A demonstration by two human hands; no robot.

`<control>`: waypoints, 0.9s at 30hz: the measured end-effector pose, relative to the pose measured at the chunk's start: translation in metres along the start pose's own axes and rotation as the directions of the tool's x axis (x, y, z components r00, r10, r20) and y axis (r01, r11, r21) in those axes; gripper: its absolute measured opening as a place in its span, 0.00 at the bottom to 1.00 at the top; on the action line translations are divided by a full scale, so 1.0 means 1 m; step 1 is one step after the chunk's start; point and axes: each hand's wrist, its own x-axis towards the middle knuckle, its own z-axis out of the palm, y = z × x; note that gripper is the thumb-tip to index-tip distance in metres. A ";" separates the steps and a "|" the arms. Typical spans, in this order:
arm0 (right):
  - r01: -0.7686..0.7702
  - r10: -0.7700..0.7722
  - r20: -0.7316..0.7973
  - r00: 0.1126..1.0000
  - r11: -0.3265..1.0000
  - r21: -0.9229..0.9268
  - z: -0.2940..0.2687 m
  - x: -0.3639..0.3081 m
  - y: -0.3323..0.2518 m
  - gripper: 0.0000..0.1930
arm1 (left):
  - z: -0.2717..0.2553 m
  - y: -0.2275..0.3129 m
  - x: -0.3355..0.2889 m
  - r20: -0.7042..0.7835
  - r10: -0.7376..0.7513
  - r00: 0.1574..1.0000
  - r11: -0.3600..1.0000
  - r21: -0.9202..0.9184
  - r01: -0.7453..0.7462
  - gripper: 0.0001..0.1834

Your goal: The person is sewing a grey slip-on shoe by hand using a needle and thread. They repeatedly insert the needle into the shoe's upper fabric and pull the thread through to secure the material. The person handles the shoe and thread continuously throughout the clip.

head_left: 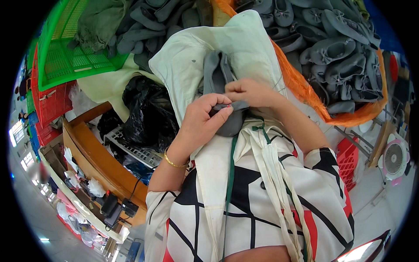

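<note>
A dark grey slip-on shoe [230, 125] lies over my lap on a pale cloth [178, 50], its open heel end pointing away from me. My left hand [205, 118] pinches the shoe's upper near the toe. Between that thumb and forefinger shows a tiny pinkish-red bit, too small to name. Just right of it, above the shoe, my right hand [251, 92] is closed with its fingers curled and slightly blurred by motion. Whatever those fingers hold is hidden. A thin dark line, perhaps thread, shows against the cloth to the right of this hand.
At the right, an orange sack [301, 89] is heaped with grey shoes [336, 48] bearing small bows. More grey shoes [150, 19] pile up beside a green plastic basket [80, 61] at the far left. A black plastic bag [146, 109] and a wooden drawer-like box [98, 150] stand at my left.
</note>
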 end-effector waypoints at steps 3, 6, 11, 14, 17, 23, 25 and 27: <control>-0.044 0.040 -0.231 0.972 0.999 -0.015 0.007 -0.009 -0.004 0.08 | 0.006 -0.024 -0.007 -0.031 -0.172 0.985 0.976 -0.138 0.166 0.07; 0.062 -0.078 -0.390 0.917 0.997 -0.051 0.005 -0.028 -0.023 0.05 | 0.007 -0.031 -0.011 -0.042 -0.239 0.970 0.947 -0.229 0.224 0.09; 0.293 -0.515 -0.309 0.800 0.784 -0.548 0.025 -0.034 -0.033 0.05 | 0.012 -0.032 -0.014 -0.087 -0.170 0.982 0.969 -0.194 0.151 0.08; 0.371 -0.678 -0.217 0.702 0.608 -0.702 0.033 -0.030 -0.032 0.04 | 0.013 -0.035 -0.018 -0.097 -0.147 0.984 0.980 -0.149 0.132 0.09; 0.456 -0.795 -0.257 0.549 0.543 -0.705 0.041 -0.027 -0.050 0.04 | 0.014 -0.033 -0.015 -0.133 -0.079 0.988 0.997 -0.035 0.075 0.09; 0.430 -0.324 -0.490 0.809 0.895 0.117 0.028 -0.039 -0.075 0.05 | 0.016 -0.040 -0.022 -0.117 -0.020 0.993 1.000 -0.018 0.018 0.08; 0.294 -0.042 -0.395 0.918 0.740 0.604 0.018 -0.053 -0.065 0.09 | 0.018 -0.029 -0.025 -0.116 0.052 0.992 0.997 0.060 -0.045 0.09; 0.288 -0.038 -0.355 0.934 0.669 0.685 -0.002 -0.078 -0.065 0.09 | 0.015 -0.026 -0.030 -0.073 0.134 0.988 0.972 0.205 -0.116 0.08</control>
